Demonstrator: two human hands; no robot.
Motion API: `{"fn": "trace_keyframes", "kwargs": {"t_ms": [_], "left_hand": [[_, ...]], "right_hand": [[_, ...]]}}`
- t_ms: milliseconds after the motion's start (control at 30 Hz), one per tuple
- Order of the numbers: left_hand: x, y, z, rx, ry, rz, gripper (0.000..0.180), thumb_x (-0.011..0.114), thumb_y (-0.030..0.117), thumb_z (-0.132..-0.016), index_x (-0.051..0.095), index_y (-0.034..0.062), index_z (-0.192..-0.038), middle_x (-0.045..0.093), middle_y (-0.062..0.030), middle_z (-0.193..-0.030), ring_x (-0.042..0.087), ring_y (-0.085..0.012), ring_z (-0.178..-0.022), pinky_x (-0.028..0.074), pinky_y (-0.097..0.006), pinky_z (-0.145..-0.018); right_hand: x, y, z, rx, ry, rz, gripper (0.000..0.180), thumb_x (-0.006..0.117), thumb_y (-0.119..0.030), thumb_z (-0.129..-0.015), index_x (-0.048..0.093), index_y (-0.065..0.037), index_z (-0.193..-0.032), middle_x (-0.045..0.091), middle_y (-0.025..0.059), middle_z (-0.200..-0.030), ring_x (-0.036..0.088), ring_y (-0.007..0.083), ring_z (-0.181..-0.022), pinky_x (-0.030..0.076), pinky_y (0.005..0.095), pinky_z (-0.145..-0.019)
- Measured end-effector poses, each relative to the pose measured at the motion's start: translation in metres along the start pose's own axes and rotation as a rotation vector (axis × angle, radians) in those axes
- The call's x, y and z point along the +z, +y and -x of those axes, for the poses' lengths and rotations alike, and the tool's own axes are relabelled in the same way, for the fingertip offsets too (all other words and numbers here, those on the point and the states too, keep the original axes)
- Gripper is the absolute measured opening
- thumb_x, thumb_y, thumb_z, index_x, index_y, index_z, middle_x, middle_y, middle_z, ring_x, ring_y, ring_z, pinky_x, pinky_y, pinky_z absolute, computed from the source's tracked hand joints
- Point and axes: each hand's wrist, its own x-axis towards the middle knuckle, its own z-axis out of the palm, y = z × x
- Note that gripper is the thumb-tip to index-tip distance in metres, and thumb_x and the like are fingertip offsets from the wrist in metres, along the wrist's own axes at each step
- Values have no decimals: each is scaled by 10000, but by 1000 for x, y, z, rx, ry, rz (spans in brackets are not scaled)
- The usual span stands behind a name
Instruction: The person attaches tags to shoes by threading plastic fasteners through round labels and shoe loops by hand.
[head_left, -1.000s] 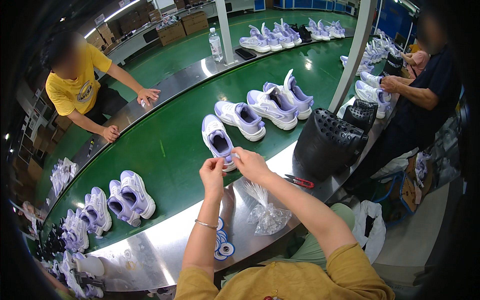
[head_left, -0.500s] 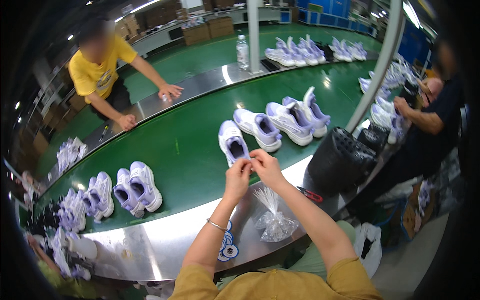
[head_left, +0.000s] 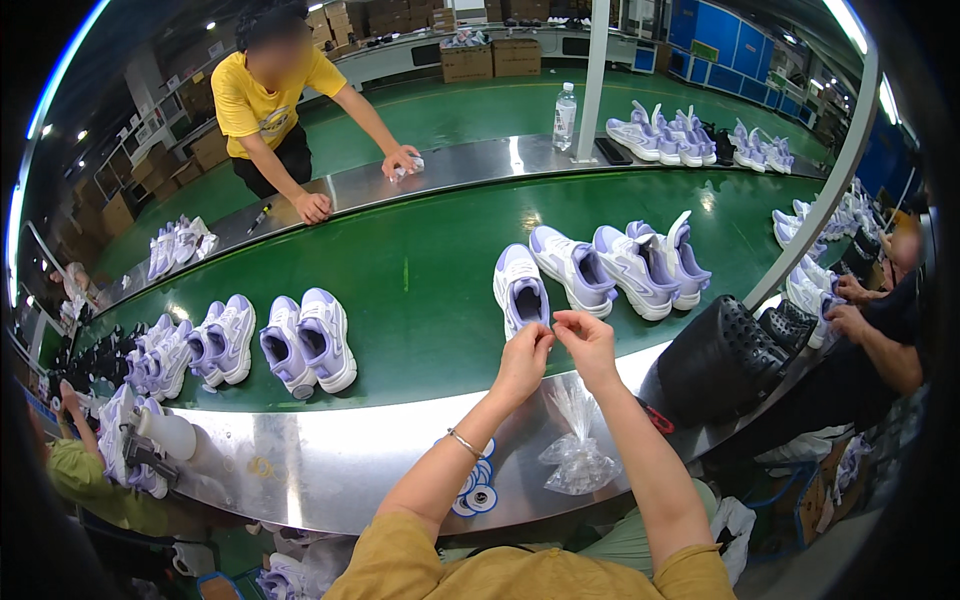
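My left hand (head_left: 522,362), with a thin bracelet at the wrist, and my right hand (head_left: 588,345) are raised close together, fingertips pinched toward each other on something small and thin that I cannot identify. They hover just in front of the heel of a white and lavender sneaker (head_left: 520,290) on the green conveyor belt (head_left: 420,270). A crumpled clear plastic bag (head_left: 577,455) lies on the steel ledge (head_left: 330,460) under my right forearm.
More sneakers stand right of mine (head_left: 630,265) and in pairs at the left (head_left: 300,340). A black perforated basket (head_left: 725,355) sits at the right. A person in yellow (head_left: 275,105) leans on the far ledge; another person's hands (head_left: 850,305) work at the right. A water bottle (head_left: 565,115) stands by a pole.
My hands have drawn slightly back from the sneaker's heel, still pinched together. My head has turned, so the whole view has shifted.
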Motion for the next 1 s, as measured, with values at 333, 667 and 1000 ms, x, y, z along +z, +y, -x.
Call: {"fn": "trace_keyframes", "kwargs": {"t_ms": [333,667,1000], "left_hand": [[-10,-25,-6,-86,55,226,142,580,44,-861,666,16,-970,591,-74,-821,557,-134,-725,446,-254,-661],[-2,-14,-13,-182,-65,370,203,608,14,-819,626,6,-1021,573,9,-773,509,-65,-700,428,-213,-635],[36,-4,-29,-208,-113,391,252,625,-29,-795,601,19,-1041,586,10,-785,531,-50,-693,413,-185,-621]], "right_hand": [[1,18,-7,-30,-24,56,220,666,-20,-772,636,18,-986,636,26,-812,561,79,-732,445,215,-657],[-18,13,-13,-11,-174,143,189,642,-22,-782,637,-3,-970,634,19,-770,564,81,-732,436,230,-681],[-64,13,-29,-94,-231,226,198,617,-9,-754,628,10,-951,615,31,-702,563,84,-656,464,243,-611]]}}
